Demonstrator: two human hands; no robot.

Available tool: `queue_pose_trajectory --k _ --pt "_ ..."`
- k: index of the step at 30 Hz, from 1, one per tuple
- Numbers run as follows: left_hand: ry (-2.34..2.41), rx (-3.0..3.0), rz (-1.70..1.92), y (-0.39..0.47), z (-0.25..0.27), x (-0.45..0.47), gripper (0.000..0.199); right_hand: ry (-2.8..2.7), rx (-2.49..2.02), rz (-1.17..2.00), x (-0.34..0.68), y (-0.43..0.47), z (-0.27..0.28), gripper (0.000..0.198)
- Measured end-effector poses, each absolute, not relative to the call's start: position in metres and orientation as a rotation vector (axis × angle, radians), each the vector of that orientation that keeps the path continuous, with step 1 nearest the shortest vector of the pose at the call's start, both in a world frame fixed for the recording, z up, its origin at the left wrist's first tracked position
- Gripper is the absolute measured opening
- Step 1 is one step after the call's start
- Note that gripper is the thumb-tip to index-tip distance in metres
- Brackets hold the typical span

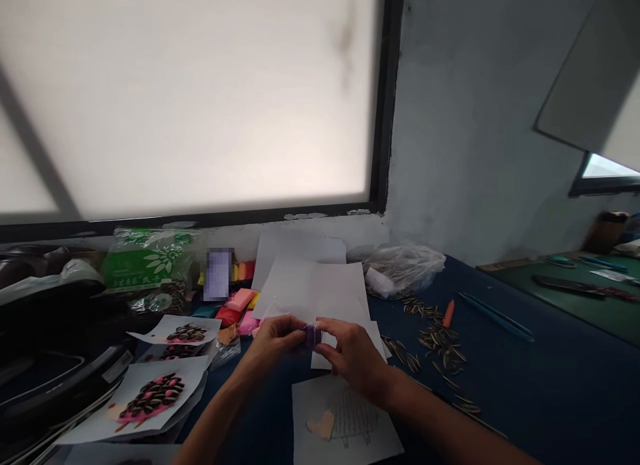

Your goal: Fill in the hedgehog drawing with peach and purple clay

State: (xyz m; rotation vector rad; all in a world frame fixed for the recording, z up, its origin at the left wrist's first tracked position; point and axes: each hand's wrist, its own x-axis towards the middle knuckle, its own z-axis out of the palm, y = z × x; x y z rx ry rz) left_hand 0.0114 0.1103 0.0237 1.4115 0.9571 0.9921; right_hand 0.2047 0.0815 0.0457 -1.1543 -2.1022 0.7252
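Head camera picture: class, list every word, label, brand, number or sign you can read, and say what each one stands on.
None can be read.
Green bag: white leaf logo and print, too blurred to read.
Small card: blurred out, unreadable.
Sheet with drawing: faint pencil lines, no legible text.
The hands, left hand and right hand, pinch a small purple piece that bears no writing.

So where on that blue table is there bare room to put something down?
The blue table lies bare right of the scattered sunflower seeds, below the two blue pencils. It is crowded left of the hands, with seed pictures and clay pieces, and behind them with white paper sheets.
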Motion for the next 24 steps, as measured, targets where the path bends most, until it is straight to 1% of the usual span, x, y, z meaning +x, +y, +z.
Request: queue_pose_trajectory --k 5,12,18,24 --pt "0.989 1.465 0.932 0.114 0.014 0.011 0.017 -2.168 -1.162 0.682 0.203 0.079 0.046 0.020" --pt "1.000 1.439 0.984 0.114 0.011 0.019 0.014 -2.211 -1.161 0.555 0.200 0.081 0.042 0.018" --pt "0.914 1.295 1.090 0.103 0.029 0.025 0.033 -2.232 -1.188 0.542 0.203 0.083 0.047 0.013" --pt "0.854 1.172 1.185 0.099 0.028 0.032 0.037 -2.212 -1.178 0.566 0.202 0.084 0.038 0.013"
